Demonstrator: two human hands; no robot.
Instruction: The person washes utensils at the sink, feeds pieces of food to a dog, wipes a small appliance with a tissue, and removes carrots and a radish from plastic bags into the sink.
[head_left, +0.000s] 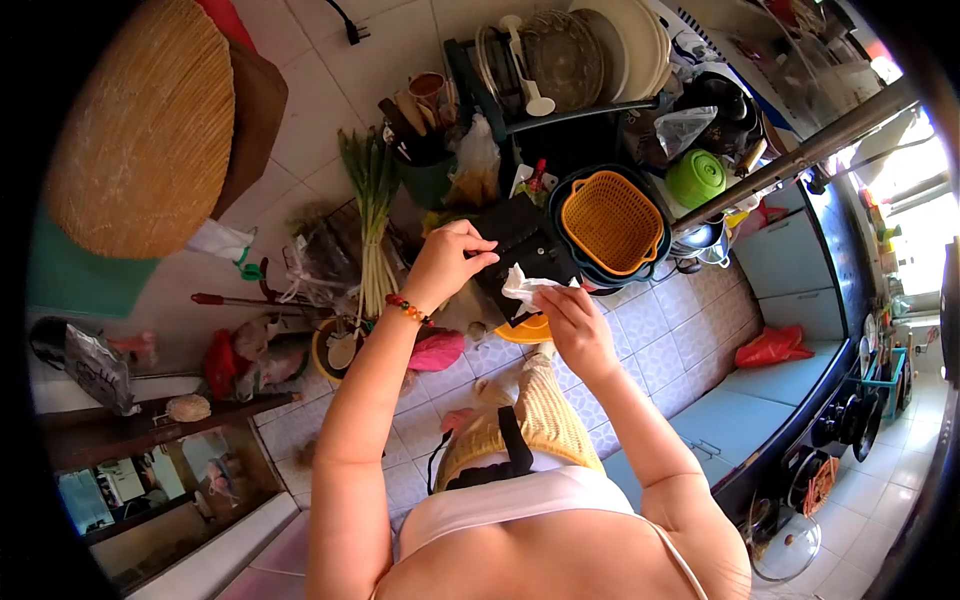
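My left hand (452, 262), with a beaded bracelet (410, 309) at the wrist, is over the left side of a black flat surface (515, 222). Its fingers are curled, thumb near the index finger; whatever may lie between them is too small to make out. A crumpled white tissue or cloth (528, 289) is pinched in my right hand (578, 332), above the near right part of that surface. Just beyond my right hand, an orange plastic basket (612, 222) sits in a dark basin (655, 262). Part of a yellow bowl (524, 330) shows under the black surface.
Green onions (370, 190) stand left of my left hand. Behind are a utensil holder (425, 180) and a dish rack (580, 122). A metal pole (800, 155) slants across the right. Blue cabinets (770, 385) line the right side; a pink bag (436, 350) lies below my left forearm.
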